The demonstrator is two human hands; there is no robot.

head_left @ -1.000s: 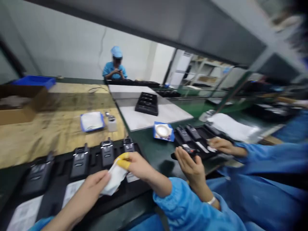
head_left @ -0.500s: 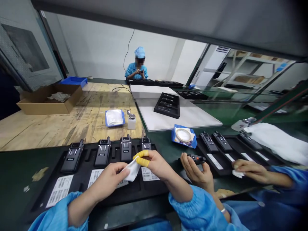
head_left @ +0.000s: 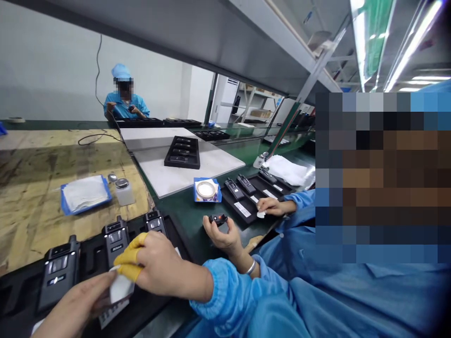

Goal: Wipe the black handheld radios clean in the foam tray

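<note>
My left hand (head_left: pixel 75 303) and my right hand (head_left: pixel 158 265) meet at the bottom left, both pinching a small white cloth (head_left: pixel 120 287). Yellow finger cots cover the right thumb and forefinger. Under the hands lies a long black tray (head_left: pixel 176 240) holding upright black handheld radios (head_left: pixel 115 239), with white printed labels partly hidden beneath the cloth. The cloth is just in front of the middle radio.
A co-worker in blue at my right holds a small black device (head_left: pixel 218 218) in one hand (head_left: pixel 225 234); the other hand rests on a second radio tray (head_left: pixel 243 203). A blue wipe tray (head_left: pixel 84 193), small bottle (head_left: pixel 124 191), tape roll (head_left: pixel 206 189) and another seated person (head_left: pixel 123 101) lie beyond.
The view has swung to the right, so my hands and the tray now sit at the lower left. Both hands keep their hold on the cloth. The co-worker's hand has lifted the small device.
</note>
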